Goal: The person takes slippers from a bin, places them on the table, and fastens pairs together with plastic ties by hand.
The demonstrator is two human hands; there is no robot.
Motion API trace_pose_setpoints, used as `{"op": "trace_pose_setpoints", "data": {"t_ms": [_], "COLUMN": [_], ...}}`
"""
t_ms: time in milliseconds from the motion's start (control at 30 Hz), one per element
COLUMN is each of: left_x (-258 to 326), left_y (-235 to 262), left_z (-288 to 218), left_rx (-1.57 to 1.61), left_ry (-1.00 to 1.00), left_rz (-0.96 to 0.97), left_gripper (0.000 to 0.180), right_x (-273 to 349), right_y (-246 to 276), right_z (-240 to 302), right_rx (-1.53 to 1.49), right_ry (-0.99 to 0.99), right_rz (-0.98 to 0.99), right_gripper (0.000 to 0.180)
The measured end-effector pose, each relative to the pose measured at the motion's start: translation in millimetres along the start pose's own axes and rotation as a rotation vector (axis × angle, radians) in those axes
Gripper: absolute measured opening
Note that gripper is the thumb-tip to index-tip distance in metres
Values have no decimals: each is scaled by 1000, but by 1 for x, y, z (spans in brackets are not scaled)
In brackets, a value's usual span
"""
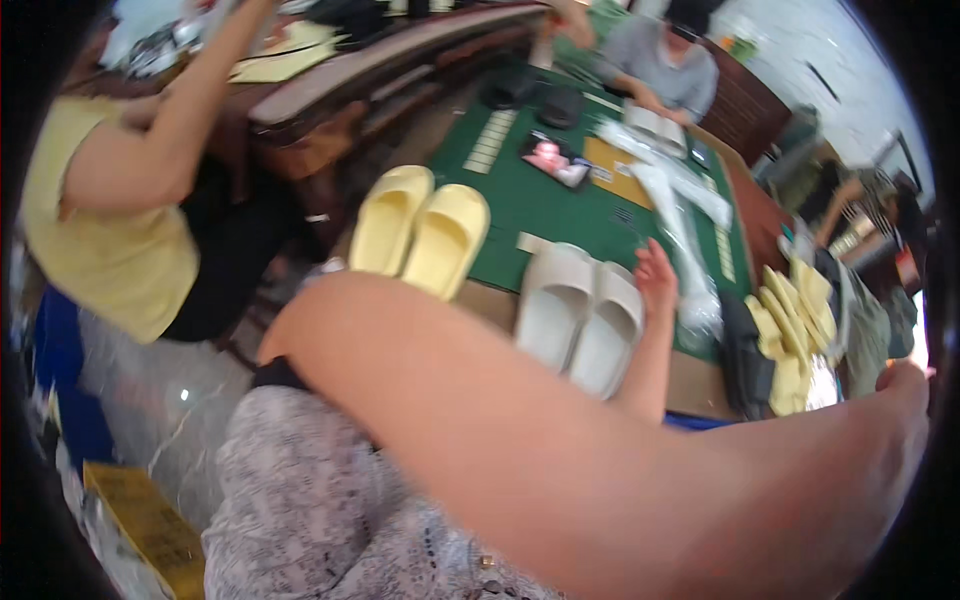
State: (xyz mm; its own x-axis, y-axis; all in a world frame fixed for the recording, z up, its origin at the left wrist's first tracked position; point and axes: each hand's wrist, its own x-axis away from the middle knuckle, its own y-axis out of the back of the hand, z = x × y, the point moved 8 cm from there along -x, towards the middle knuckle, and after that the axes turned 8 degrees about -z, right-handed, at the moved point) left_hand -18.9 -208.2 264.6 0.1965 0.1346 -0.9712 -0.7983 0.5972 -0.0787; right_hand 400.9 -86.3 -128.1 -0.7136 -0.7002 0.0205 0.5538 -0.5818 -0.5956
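My left arm crosses the lower view from left to right, large and close. My left hand [880, 440] lies at the right rim, blurred, its fingers mostly hidden. Past that forearm, my right hand [655, 278] is raised beside a pair of pale grey slide sandals [556, 300], fingers apart and loosely bent, with nothing plainly held. The slides stand side by side at the table's near edge, their heels partly hidden by my arm. To their left is a pair of pale yellow slides [447, 238]. Clear plastic bags [675, 245] lie right of my right hand.
A green mat [500, 230] covers the table, with a phone [553, 158] and black slides [560, 106] on it. Dark slides [745, 360] and stacked yellow slides [795, 315] are at right. A co-worker [660, 70] sits opposite; another in yellow [100, 220] is left.
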Motion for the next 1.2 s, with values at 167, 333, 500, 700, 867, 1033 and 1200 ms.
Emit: {"op": "trace_pose_setpoints", "data": {"t_ms": [167,333,500,700,867,1033,1200], "left_x": [1,10,8,72,221,366,359], "left_y": [-12,33,76,46,-17,-28,-39], "left_z": [8,14,51,95,81,82,104], "left_rx": [170,8,-101,-86,-212,-508,-292], "left_ry": [-82,-133,-190,219,530,1084,1240], "left_rz": [183,177,91,178,844,1160,1137], "left_gripper": [20,18,20,17,35,114,134], "right_x": [-3,-6,-9,-22,-17,-21,-8], "right_y": [64,46,54,78,65,77,91], "right_z": [19,5,9,8,10,3,2], "right_rx": [56,108,54,-40,13,-32,-196], "right_ry": [46,18,40,47,74,104,172], "right_rz": [-111,-147,-186,-166,-189,-200,-246], "right_gripper": [40,38,35,30,31,32,34]}}
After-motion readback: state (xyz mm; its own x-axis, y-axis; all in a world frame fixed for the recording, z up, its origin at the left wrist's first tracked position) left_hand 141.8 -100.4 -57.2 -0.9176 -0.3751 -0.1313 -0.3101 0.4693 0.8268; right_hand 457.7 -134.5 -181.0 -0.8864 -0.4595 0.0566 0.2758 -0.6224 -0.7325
